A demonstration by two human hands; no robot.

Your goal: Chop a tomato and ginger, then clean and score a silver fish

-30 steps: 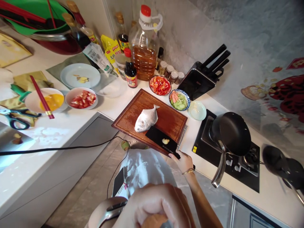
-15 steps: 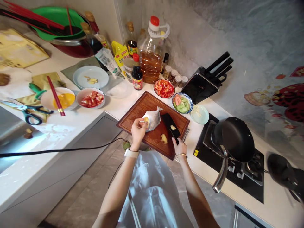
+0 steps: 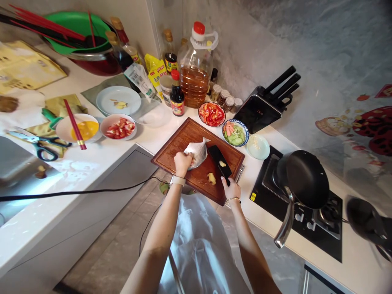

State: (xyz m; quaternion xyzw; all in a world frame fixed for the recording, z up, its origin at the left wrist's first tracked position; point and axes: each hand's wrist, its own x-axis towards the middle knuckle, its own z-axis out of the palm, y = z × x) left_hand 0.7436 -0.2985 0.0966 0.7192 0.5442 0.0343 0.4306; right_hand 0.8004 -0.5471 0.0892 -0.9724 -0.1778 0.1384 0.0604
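Observation:
On the wooden cutting board (image 3: 171, 143) lies a whole silvery fish (image 3: 199, 153), its tail pointing to the far right. My left hand (image 3: 183, 162) is closed at the fish's near-left end, fingertips against it. The ginger slice it pinched a moment earlier is hidden by the fingers now. My right hand (image 3: 232, 189) grips the handle of a black kitchen knife (image 3: 217, 156), whose blade rests flat on the board to the right of the fish. A small ginger piece (image 3: 222, 163) sits on the blade. A bigger ginger chunk (image 3: 211, 178) lies between fish and knife.
Behind the board stand bowls of red pepper (image 3: 211, 114) and sliced vegetables (image 3: 235, 132), a small plate (image 3: 257, 147) and a knife block (image 3: 260, 108). A wok (image 3: 306, 179) sits on the stove at right. Left are a tomato bowl (image 3: 118, 126), an egg bowl (image 3: 88, 127) and scissors (image 3: 45, 148).
My left hand has turned knuckles-up and moved slightly right, onto the fish's end; the ginger slice has gone out of sight under its fingers. My right hand and the knife are almost still.

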